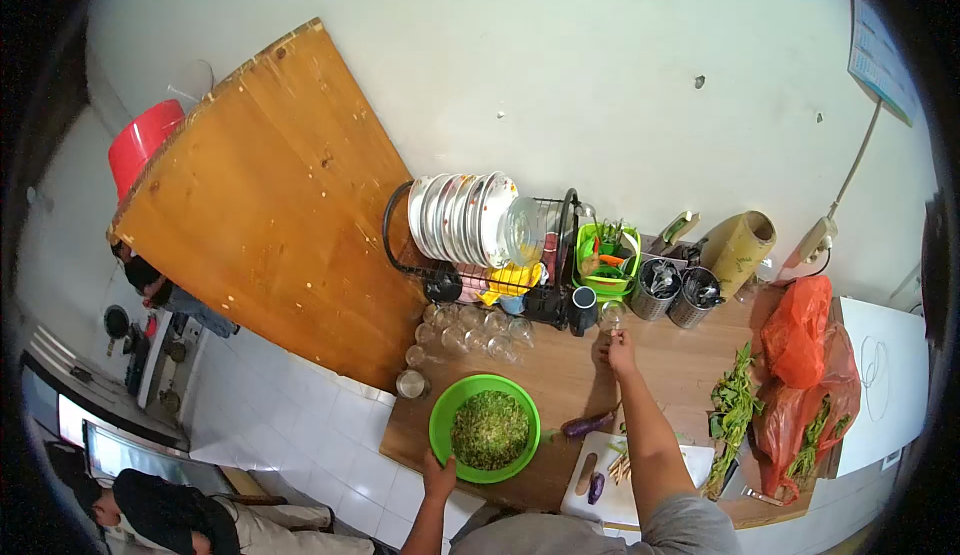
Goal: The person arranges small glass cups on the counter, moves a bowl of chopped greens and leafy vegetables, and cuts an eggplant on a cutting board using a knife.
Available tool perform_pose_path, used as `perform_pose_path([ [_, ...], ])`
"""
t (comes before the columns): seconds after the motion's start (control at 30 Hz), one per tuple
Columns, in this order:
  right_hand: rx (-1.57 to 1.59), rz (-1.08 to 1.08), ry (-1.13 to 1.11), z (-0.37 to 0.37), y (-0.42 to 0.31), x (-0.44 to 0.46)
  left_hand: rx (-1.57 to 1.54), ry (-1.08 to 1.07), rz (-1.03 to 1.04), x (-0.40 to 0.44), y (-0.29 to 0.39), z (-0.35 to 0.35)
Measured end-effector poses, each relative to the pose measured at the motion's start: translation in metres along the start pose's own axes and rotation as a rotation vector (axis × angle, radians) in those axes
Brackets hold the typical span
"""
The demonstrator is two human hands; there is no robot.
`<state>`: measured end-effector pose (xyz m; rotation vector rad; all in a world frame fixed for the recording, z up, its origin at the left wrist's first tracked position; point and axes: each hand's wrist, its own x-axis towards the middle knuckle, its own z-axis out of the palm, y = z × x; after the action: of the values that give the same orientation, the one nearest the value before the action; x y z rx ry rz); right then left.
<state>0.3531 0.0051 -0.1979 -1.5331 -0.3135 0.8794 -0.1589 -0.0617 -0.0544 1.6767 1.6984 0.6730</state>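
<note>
My left hand point(438, 476) grips the near left rim of a green plastic bowl point(534, 402), its fingers partly hidden by the rim. Inside the bowl lies a heap of chopped green vegetables point(490, 429). Stretched out toward the back of the table, my right hand point(620, 352) is closed on a clear drinking glass point(612, 315). A dark cup point(583, 311) stands just left of that glass. Between my arms are a purple eggplant point(588, 424) and a white cutting board point(655, 490), which carries another eggplant piece point(596, 487) and pale cut sticks point(620, 467).
Several upturned glasses point(455, 340) stand in front of a black dish rack point(400, 240) with plates point(462, 218). Metal cutlery holders point(655, 300) are at the back. Leafy greens point(735, 405) and a red plastic bag point(800, 335) lie right. Two other people appear at far left.
</note>
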Motion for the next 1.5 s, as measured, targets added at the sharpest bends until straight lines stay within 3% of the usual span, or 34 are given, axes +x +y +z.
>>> perform_pose_path([
  [0.07, -0.057, 0.004, 0.024, 0.001, -0.004, -0.010, 0.045, -0.026, -0.043, 0.005, -0.008, -0.002],
  [0.13, -0.249, -0.228, 0.084, -0.011, 0.027, -0.003, 0.029, -0.027, 0.015, 0.013, 0.002, -0.009],
  [0.2, -0.256, -0.238, 0.099, -0.013, 0.033, -0.015, 0.042, 0.053, -0.029, 0.027, -0.022, -0.001],
  [0.23, -0.260, -0.249, 0.114, -0.013, 0.026, -0.023, 0.056, 0.134, -0.072, 0.032, -0.029, 0.002],
  [0.37, -0.261, -0.315, 0.043, -0.001, -0.020, -0.095, -0.142, 0.071, -0.156, 0.066, -0.036, -0.017],
  [0.43, -0.041, -0.205, -0.022, 0.013, -0.037, -0.127, -0.085, 0.134, 0.158, 0.082, -0.029, -0.029],
  [0.5, -0.053, -0.190, -0.064, 0.035, -0.068, -0.166, -0.096, 0.146, 0.230, 0.100, -0.016, -0.036],
  [0.63, -0.049, -0.157, -0.245, 0.084, -0.091, -0.207, -0.185, -0.100, 0.324, 0.136, 0.018, -0.041],
  [0.7, -0.013, -0.134, -0.271, 0.115, -0.099, -0.220, -0.317, -0.326, 0.393, 0.155, 0.024, -0.028],
  [0.83, -0.376, -0.220, -0.347, 0.173, -0.125, -0.232, -0.390, -0.465, 0.442, 0.181, 0.057, -0.044],
  [0.9, -0.701, -0.342, -0.445, 0.198, -0.130, -0.228, -0.446, -0.558, 0.490, 0.193, 0.064, -0.052],
  [0.97, -0.704, -0.319, -0.465, 0.229, -0.153, -0.240, -0.450, -0.596, 0.497, 0.204, 0.064, -0.056],
  [1.03, -0.645, -0.480, -0.589, 0.246, -0.151, -0.235, -0.430, -0.668, 0.502, 0.212, 0.060, -0.056],
  [1.1, -0.706, -0.554, -0.614, 0.256, -0.144, -0.225, -0.424, -0.662, 0.520, 0.220, 0.045, -0.043],
  [1.17, -0.764, -0.443, -0.672, 0.266, -0.149, -0.222, -0.514, -0.619, 0.445, 0.226, 0.024, -0.027],
  [1.4, -0.799, -0.383, -0.703, 0.291, -0.150, -0.210, -0.594, -0.585, 0.451, 0.233, 0.018, -0.026],
  [1.5, -0.776, -0.352, -0.686, 0.300, -0.141, -0.203, -0.428, -0.474, 0.591, 0.235, 0.038, -0.046],
])
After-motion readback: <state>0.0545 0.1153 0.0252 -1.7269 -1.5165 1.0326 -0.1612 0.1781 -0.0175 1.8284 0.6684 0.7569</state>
